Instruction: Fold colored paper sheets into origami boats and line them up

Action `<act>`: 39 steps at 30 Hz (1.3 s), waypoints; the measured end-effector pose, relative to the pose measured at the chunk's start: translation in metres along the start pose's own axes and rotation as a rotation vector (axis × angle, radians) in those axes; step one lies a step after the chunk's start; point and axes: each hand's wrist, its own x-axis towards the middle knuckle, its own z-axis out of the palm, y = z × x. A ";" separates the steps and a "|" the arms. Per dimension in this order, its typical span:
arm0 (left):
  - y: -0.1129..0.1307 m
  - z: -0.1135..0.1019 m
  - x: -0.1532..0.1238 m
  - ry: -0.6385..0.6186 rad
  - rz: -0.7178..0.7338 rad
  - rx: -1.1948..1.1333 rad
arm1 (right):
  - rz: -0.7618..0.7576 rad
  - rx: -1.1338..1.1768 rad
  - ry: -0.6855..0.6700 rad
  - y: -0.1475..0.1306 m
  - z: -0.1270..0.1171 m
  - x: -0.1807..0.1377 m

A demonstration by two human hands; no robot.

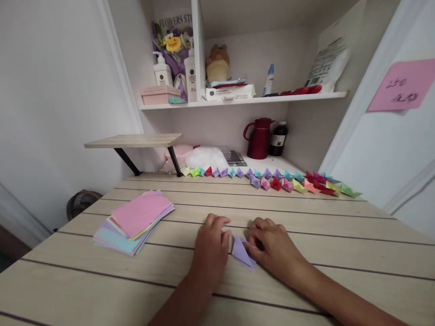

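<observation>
Both hands press on a small folded piece of lilac paper (242,251) lying flat on the pale wooden plank table (306,217). The right hand (272,246) pinches the fold's upper right edge between thumb and fingertips, so its grasp is closed on the paper. The left hand (212,244) lies with curled fingers on the table, touching the fold's left edge; whether it pinches the paper or only steadies it cannot be told, since the fingertips are hidden.

The lilac fold lies between the two hands, and its long axis runs on a slant from the upper left, near the left fingertips, down to the lower right, under the right thumb. The pointed lower corner sticks out toward the person, free of both hands. The right hand covers more of the paper and is the nearer of the two.

Left of the fold, well apart, lies a fanned stack of pastel square paper sheets (134,222), pink on top. Beyond the fold, near the table's far edge, a long row of small folded paper boats in many colours (272,180) runs left to right.
</observation>
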 end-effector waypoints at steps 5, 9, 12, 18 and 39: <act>0.017 -0.011 -0.011 -0.101 0.186 0.182 | -0.002 -0.119 0.005 0.002 0.001 0.001; 0.028 -0.006 -0.013 -0.225 0.225 0.310 | 0.017 -0.078 0.004 0.005 -0.001 0.002; 0.026 -0.003 -0.012 -0.338 0.196 0.373 | 0.022 0.054 -0.028 0.012 -0.004 0.003; 0.019 -0.006 -0.010 -0.391 0.244 0.374 | -0.078 0.483 0.021 0.023 -0.019 0.002; 0.002 -0.023 0.038 -0.692 0.644 0.278 | -0.377 0.348 -0.301 0.028 -0.036 -0.016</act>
